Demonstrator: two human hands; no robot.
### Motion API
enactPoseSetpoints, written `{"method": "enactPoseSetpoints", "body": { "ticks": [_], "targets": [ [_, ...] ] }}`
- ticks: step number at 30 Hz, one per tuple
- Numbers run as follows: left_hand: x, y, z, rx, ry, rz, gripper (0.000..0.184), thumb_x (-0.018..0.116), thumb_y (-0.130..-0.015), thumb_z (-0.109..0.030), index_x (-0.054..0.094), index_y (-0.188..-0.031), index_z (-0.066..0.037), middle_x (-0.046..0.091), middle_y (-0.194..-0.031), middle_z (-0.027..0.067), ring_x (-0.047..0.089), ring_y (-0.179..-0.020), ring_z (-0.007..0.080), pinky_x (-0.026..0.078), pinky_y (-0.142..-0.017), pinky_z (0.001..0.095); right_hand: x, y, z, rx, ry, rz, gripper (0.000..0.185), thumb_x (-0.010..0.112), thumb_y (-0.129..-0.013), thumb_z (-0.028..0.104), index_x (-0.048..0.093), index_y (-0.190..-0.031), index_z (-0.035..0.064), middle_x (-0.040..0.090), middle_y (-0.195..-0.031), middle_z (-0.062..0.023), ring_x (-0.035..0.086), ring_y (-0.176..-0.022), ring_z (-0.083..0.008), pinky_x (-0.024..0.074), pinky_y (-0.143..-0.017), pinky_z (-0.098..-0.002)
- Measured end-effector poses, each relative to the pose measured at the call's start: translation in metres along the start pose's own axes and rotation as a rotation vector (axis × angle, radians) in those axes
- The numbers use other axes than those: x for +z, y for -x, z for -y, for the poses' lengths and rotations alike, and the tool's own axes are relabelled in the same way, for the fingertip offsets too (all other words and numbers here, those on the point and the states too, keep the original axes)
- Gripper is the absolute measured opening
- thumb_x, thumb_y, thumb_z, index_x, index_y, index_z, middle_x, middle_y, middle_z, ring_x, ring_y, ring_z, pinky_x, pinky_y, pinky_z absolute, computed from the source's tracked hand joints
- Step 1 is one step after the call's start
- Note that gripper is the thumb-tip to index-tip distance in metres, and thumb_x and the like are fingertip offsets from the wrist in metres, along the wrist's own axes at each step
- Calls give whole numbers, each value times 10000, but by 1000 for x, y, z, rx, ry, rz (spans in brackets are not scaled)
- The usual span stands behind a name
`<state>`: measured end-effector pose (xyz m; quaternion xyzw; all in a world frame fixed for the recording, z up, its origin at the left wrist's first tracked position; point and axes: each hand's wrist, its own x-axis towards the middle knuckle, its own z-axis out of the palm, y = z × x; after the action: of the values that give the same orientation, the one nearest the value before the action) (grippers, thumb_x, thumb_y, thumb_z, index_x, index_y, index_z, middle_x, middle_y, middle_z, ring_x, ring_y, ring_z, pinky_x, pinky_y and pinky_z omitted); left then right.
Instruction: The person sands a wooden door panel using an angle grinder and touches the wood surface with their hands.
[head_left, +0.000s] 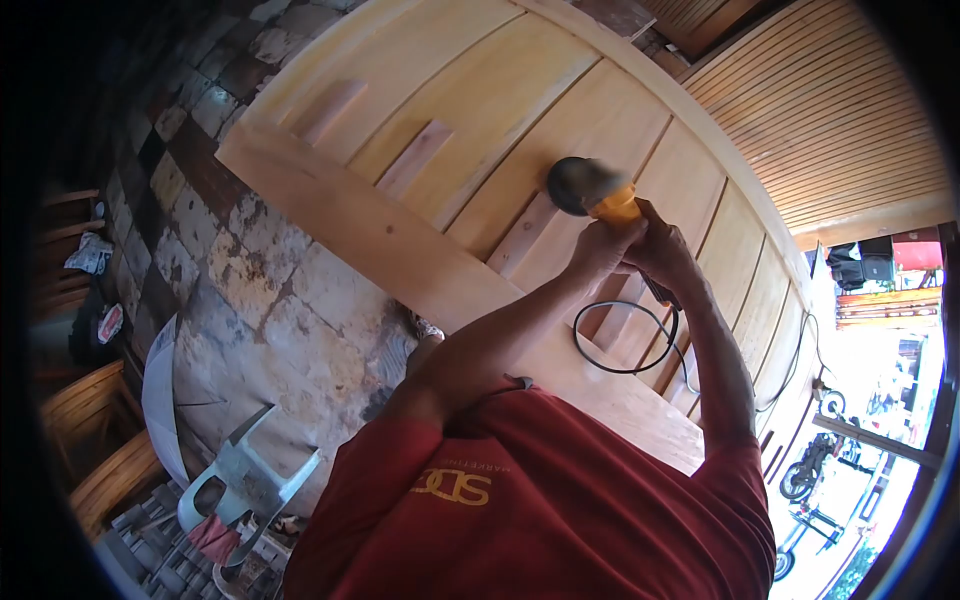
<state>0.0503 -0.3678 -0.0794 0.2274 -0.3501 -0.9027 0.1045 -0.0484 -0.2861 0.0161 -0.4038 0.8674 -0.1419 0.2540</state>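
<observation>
Both of my hands grip a yellow angle grinder (617,206), with its round dark disc (566,186) pointing away from me. My left hand (606,247) wraps around the body near the front. Just to its right, my right hand (662,250) closes around the rear part. The head of the tool is blurred. Beneath it lies a large pale wooden panel (560,120) with long boards and short raised wood blocks. Whether the disc touches the wood I cannot tell. A black cord (610,371) loops over the panel below my hands.
A light plastic chair (250,475) stands at lower left by wooden furniture (95,415). Worn patchy tiles (250,260) cover the floor. A slatted wooden panel (820,110) is at upper right. Motorcycles (808,467) show in the bright area at right.
</observation>
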Motion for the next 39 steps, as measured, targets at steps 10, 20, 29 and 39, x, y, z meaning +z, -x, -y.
{"method": "enactPoseSetpoints", "body": {
  "ticks": [10, 20, 29, 39],
  "targets": [
    [-9, 80, 23, 87, -73, -150, 618, 749, -999, -487, 632, -1287, 48, 733, -1080, 95, 727, -954, 160, 580, -789, 320, 16, 48, 36, -102, -24, 126, 928, 946, -753, 330, 477, -1533, 148, 782, -1122, -219, 747, -1103, -419, 610, -919, -490],
    [-31, 118, 34, 111, -30, -224, 668, 752, -992, -549, 647, -1250, 58, 721, -1085, 94, 700, -972, 148, 566, -837, 320, 44, 56, 46, -208, 80, 187, 918, 935, -735, 268, 487, -1526, 141, 780, -1065, -213, 761, -1020, -407, 608, -870, -508],
    [-26, 105, 20, 54, 99, -183, 626, 772, -995, -485, 638, -1275, 58, 713, -1116, 96, 712, -975, 136, 601, -826, 302, 34, 48, 55, -137, 42, 191, 910, 929, -758, 287, 480, -1536, 146, 785, -1112, -204, 757, -1079, -404, 604, -919, -476],
    [-16, 63, 13, 38, 217, -38, 631, 770, -1005, -400, 531, -1392, 38, 691, -1226, 169, 754, -1075, 266, 691, -898, 400, 25, 28, 34, -25, 73, 96, 865, 895, -806, 385, 475, -1528, 161, 788, -1087, -211, 758, -1070, -415, 606, -914, -490]
  ]
}}
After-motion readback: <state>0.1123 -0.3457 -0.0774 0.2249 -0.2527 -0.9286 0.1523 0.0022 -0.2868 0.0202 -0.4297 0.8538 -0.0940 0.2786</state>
